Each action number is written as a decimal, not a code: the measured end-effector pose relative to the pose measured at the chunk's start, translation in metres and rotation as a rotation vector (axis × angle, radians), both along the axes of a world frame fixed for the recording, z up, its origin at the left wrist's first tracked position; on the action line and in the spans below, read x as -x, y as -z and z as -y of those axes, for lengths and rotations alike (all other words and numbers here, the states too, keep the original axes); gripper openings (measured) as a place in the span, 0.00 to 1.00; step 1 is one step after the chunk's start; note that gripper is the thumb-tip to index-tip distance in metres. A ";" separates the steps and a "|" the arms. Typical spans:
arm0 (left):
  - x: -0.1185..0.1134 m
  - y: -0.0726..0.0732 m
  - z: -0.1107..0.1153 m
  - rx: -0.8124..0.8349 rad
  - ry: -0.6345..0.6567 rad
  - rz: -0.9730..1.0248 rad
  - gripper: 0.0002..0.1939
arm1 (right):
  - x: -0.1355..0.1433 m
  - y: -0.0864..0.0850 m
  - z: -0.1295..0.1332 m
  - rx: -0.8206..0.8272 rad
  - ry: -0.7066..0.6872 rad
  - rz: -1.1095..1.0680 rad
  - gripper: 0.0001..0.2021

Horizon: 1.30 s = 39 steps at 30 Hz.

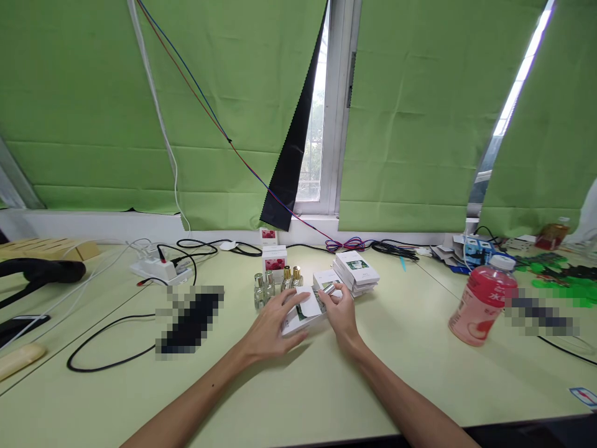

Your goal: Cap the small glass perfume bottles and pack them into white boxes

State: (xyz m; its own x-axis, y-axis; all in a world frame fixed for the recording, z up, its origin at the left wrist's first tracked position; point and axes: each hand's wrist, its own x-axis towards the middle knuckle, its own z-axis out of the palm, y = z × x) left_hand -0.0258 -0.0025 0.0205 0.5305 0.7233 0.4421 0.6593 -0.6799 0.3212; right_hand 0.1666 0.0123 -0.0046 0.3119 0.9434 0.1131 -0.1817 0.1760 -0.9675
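Note:
A white box (292, 323) with a green picture lies on the table, its white flap (308, 303) raised. My left hand (273, 323) holds this box, fingers over its top and thumb at its near side. In my right hand (340, 311) a small silver-capped bottle (330, 288) is pinched at the box's right end. Behind the hands stand two silver-capped glass bottles (263, 287) and two gold-capped ones (291, 277). Another white box (324, 277) lies just behind my right hand, beside a stack of white boxes (357, 271).
White boxes with red pictures (274, 261) stand behind the bottles. A pink drink bottle (484, 302) is at the right. A power strip (161, 269) and black cables lie at the left. Packaging (478, 250) and green pieces (550, 274) sit at the back right.

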 end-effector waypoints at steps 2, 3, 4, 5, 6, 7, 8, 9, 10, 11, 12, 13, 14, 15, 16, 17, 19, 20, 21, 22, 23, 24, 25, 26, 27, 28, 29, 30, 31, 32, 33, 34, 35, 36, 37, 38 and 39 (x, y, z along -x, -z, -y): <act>-0.001 -0.001 0.001 -0.006 -0.007 0.010 0.35 | 0.000 0.000 0.000 0.010 -0.008 -0.018 0.32; -0.001 -0.001 0.001 -0.009 -0.009 0.015 0.35 | 0.000 0.000 0.000 0.013 -0.011 -0.028 0.32; -0.001 0.000 0.001 -0.012 -0.012 0.020 0.35 | 0.000 0.000 0.000 0.015 -0.014 -0.039 0.32; -0.002 0.000 0.001 -0.015 -0.014 0.026 0.34 | 0.000 0.000 0.000 0.018 -0.016 -0.048 0.32; -0.002 0.001 0.001 -0.018 -0.016 0.033 0.34 | 0.000 0.000 -0.001 0.018 -0.017 -0.055 0.32; -0.002 0.002 0.001 -0.021 -0.018 0.041 0.34 | 0.000 0.001 -0.001 0.016 -0.018 -0.059 0.32; -0.002 0.003 0.001 -0.024 -0.020 0.049 0.33 | 0.000 0.001 -0.001 0.012 -0.019 -0.061 0.32; -0.003 0.004 0.000 -0.028 -0.023 0.059 0.33 | 0.000 0.002 -0.002 0.005 -0.022 -0.060 0.32; -0.003 0.005 0.000 -0.032 -0.027 0.068 0.33 | 0.001 0.002 -0.002 0.000 -0.024 -0.058 0.31; -0.003 0.006 0.000 -0.035 -0.030 0.076 0.32 | 0.001 0.003 -0.002 -0.004 -0.029 -0.055 0.31; -0.003 0.007 -0.001 -0.038 -0.032 0.083 0.32 | 0.001 0.003 -0.002 -0.005 -0.035 -0.053 0.30; -0.003 0.008 -0.001 -0.040 -0.032 0.090 0.31 | 0.001 0.004 -0.002 -0.006 -0.043 -0.049 0.30; -0.003 0.009 -0.001 -0.042 -0.032 0.096 0.30 | 0.001 0.004 -0.002 -0.007 -0.051 -0.045 0.29; -0.004 0.010 -0.001 -0.043 -0.033 0.101 0.30 | 0.001 0.005 -0.002 -0.009 -0.060 -0.041 0.29; -0.004 0.010 -0.002 -0.042 -0.035 0.106 0.29 | 0.001 0.005 -0.002 -0.012 -0.066 -0.037 0.29; -0.004 0.011 -0.002 -0.041 -0.039 0.112 0.29 | 0.001 0.006 -0.003 -0.016 -0.071 -0.034 0.28; -0.005 0.012 -0.003 -0.041 -0.049 0.126 0.28 | 0.001 0.007 -0.003 -0.020 -0.076 -0.028 0.29; -0.006 0.012 -0.003 -0.043 -0.054 0.133 0.27 | 0.001 0.007 -0.003 -0.021 -0.079 -0.029 0.29; -0.006 0.013 -0.003 -0.044 -0.057 0.139 0.27 | 0.001 0.007 -0.004 -0.021 -0.083 -0.031 0.30; -0.006 0.013 -0.003 -0.045 -0.061 0.145 0.26 | 0.001 0.008 -0.004 -0.020 -0.089 -0.033 0.30; -0.006 0.014 -0.003 -0.044 -0.065 0.150 0.25 | 0.001 0.008 -0.004 -0.019 -0.095 -0.035 0.30; -0.006 0.015 -0.003 -0.041 -0.069 0.154 0.25 | 0.001 0.008 -0.004 -0.017 -0.097 -0.035 0.30; -0.006 0.015 -0.003 -0.036 -0.072 0.159 0.25 | 0.001 0.008 -0.004 -0.015 -0.099 -0.033 0.30; -0.007 0.016 -0.003 -0.029 -0.073 0.163 0.24 | 0.001 0.008 -0.004 -0.013 -0.102 -0.029 0.30; -0.007 0.016 -0.002 -0.022 -0.074 0.168 0.24 | 0.001 0.007 -0.004 -0.011 -0.103 -0.024 0.30; -0.007 0.016 -0.002 -0.014 -0.073 0.173 0.24 | 0.001 0.007 -0.004 -0.008 -0.103 -0.020 0.30; -0.007 0.016 -0.001 -0.009 -0.073 0.178 0.24 | 0.001 0.007 -0.004 -0.003 -0.102 -0.015 0.30; -0.008 0.015 -0.001 -0.006 -0.075 0.184 0.24 | 0.001 0.007 -0.003 0.001 -0.099 -0.009 0.29; -0.009 0.015 0.000 -0.006 -0.079 0.191 0.24 | 0.001 0.006 -0.003 0.004 -0.096 -0.004 0.29; -0.009 0.014 0.000 -0.008 -0.082 0.197 0.23 | 0.001 0.006 -0.003 0.007 -0.093 0.003 0.29; -0.010 0.014 0.000 -0.011 -0.085 0.203 0.23 | 0.000 0.007 -0.003 0.006 -0.093 0.009 0.29; -0.011 0.014 0.001 -0.011 -0.087 0.208 0.23 | 0.001 0.007 -0.003 0.004 -0.094 0.017 0.29; -0.012 0.014 0.001 -0.011 -0.089 0.214 0.23 | 0.001 0.008 -0.004 0.001 -0.094 0.025 0.28; -0.012 0.015 0.000 -0.007 -0.090 0.219 0.23 | 0.001 0.009 -0.004 -0.002 -0.090 0.036 0.28; -0.012 0.016 0.000 -0.003 -0.091 0.224 0.23 | 0.001 0.009 -0.005 -0.003 -0.085 0.046 0.28; -0.013 0.017 0.000 0.001 -0.095 0.228 0.23 | 0.001 0.010 -0.005 0.000 -0.082 0.056 0.27; -0.013 0.017 0.000 0.004 -0.100 0.232 0.23 | 0.001 0.011 -0.005 0.007 -0.080 0.066 0.27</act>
